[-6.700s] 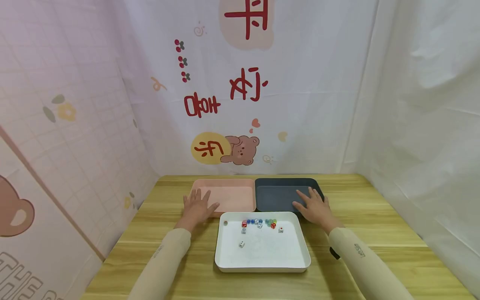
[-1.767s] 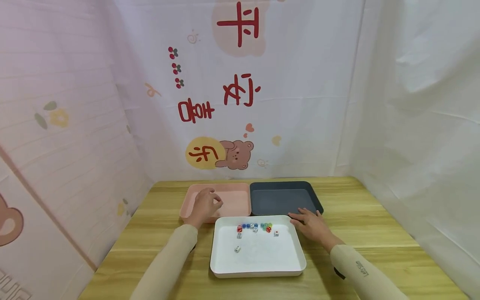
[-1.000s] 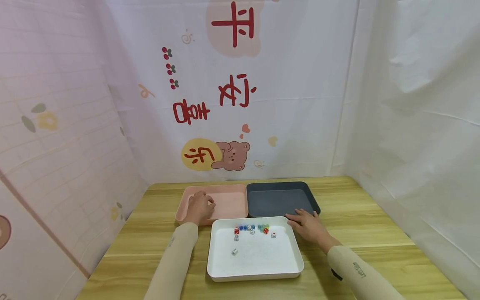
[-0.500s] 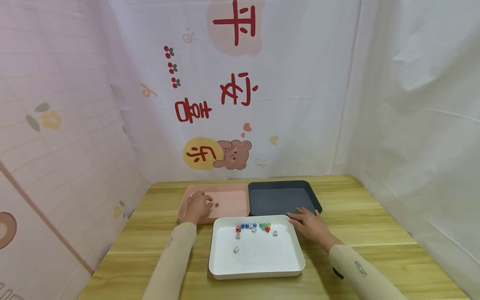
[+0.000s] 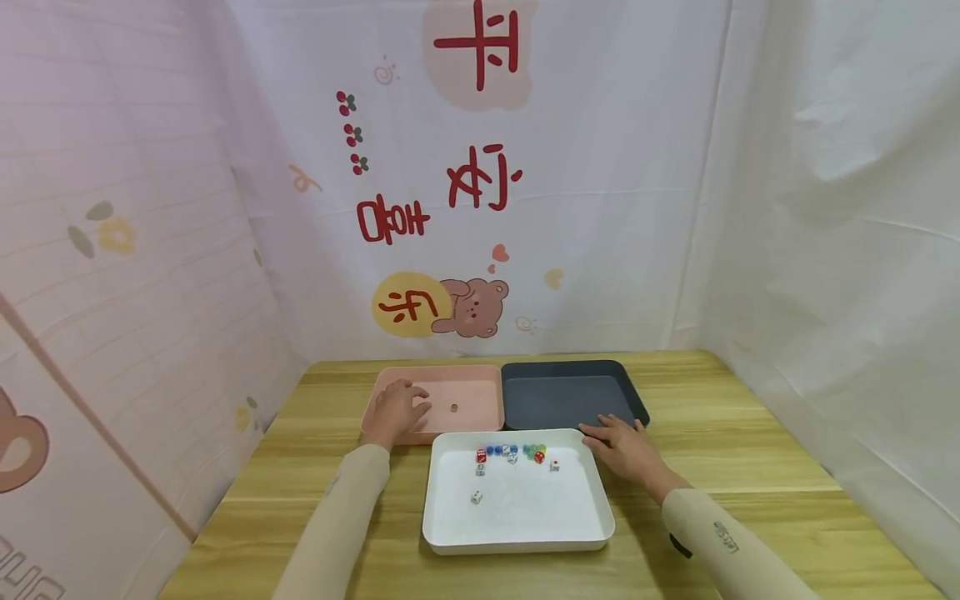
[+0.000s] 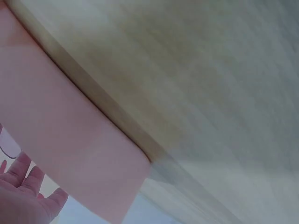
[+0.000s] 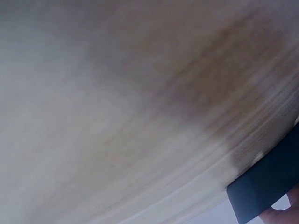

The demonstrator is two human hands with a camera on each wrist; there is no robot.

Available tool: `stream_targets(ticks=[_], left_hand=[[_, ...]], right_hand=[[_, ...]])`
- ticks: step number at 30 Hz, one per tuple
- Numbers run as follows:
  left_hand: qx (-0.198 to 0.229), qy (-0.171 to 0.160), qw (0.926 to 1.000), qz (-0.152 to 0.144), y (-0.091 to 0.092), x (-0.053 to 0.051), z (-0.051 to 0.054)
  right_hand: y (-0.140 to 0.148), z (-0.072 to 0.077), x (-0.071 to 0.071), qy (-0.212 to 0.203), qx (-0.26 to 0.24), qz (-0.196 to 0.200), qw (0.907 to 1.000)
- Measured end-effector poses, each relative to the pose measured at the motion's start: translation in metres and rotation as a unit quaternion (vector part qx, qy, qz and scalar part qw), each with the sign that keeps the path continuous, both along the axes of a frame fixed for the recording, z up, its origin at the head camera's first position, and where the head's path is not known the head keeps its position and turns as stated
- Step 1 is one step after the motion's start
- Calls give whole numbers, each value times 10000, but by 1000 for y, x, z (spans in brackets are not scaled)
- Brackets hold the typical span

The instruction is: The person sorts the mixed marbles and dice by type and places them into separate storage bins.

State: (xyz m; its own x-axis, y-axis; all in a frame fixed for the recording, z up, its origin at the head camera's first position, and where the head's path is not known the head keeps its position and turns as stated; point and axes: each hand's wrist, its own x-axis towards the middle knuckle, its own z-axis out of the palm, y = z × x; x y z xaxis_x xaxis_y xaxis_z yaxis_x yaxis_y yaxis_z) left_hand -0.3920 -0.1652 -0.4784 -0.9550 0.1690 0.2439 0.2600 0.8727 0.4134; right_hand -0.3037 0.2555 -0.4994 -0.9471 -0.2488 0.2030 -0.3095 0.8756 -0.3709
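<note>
Left hand [image 5: 400, 410], loosely bent, holding nothing: is hanging over pink tray [image 5: 474, 390]. Small brown piece [image 5: 453, 408]: is lying inside, right of left hand. Right hand [image 5: 627, 451], fingers straight, holding nothing: is resting by dark tray [image 5: 562, 393].

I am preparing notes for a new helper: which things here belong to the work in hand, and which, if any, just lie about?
Probably in the job:
small brown piece, near the left hand
pink tray, holding that piece
white tray, with dice and beads
dark tray, by the right hand

Apparently only surroundings:
wooden table
printed cloth
</note>
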Motion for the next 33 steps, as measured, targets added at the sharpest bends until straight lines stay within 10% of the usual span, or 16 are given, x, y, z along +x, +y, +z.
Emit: stream_targets(ticks=[16, 33], left_hand=[[449, -202, 9968, -625, 11, 13, 9], [549, -451, 9845, -1602, 18, 65, 10]], right_hand=[[2, -3, -1, -48, 55, 5, 10000], [3, -4, -1, 59, 147, 2, 9999]])
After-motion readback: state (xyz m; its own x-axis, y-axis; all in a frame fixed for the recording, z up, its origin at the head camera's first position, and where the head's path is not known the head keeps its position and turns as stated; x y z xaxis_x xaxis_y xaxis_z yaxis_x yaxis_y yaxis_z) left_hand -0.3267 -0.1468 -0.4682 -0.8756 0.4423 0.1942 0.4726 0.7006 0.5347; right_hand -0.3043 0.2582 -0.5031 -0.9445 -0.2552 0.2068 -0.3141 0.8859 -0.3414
